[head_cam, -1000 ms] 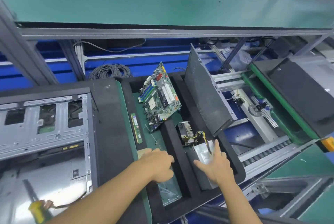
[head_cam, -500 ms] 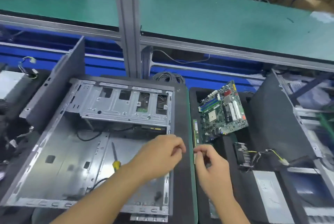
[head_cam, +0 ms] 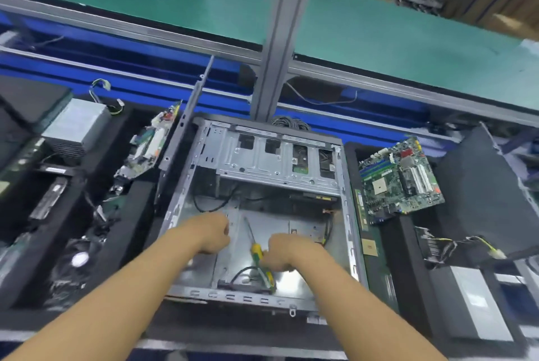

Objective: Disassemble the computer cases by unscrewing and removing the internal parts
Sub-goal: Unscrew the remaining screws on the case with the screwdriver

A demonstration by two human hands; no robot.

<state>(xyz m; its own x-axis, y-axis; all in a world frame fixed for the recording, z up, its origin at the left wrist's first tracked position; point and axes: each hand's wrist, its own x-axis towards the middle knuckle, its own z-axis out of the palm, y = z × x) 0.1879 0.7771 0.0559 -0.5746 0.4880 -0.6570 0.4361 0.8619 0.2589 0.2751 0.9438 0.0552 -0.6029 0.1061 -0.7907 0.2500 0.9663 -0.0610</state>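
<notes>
Inside the case [head_cam: 347,203], the right hand [head_cam: 288,252] is curling fingers against the screwdriver [head_cam: 256,250], grip unclear; the left hand [head_cam: 211,234] is curling its fingers too, contents hidden. The next move is probably calling for a firm grasp on that tool.

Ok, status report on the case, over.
Left hand curled inside case, contents unseen. Right hand at screwdriver handle, grip unclear. Loose cable beside handle.

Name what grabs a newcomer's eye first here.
The metal computer case lies open at centre, with the left hand and right hand down inside it. A yellow-handled screwdriver lies on its floor beside the right hand. A green motherboard sits just right of the case.
</notes>
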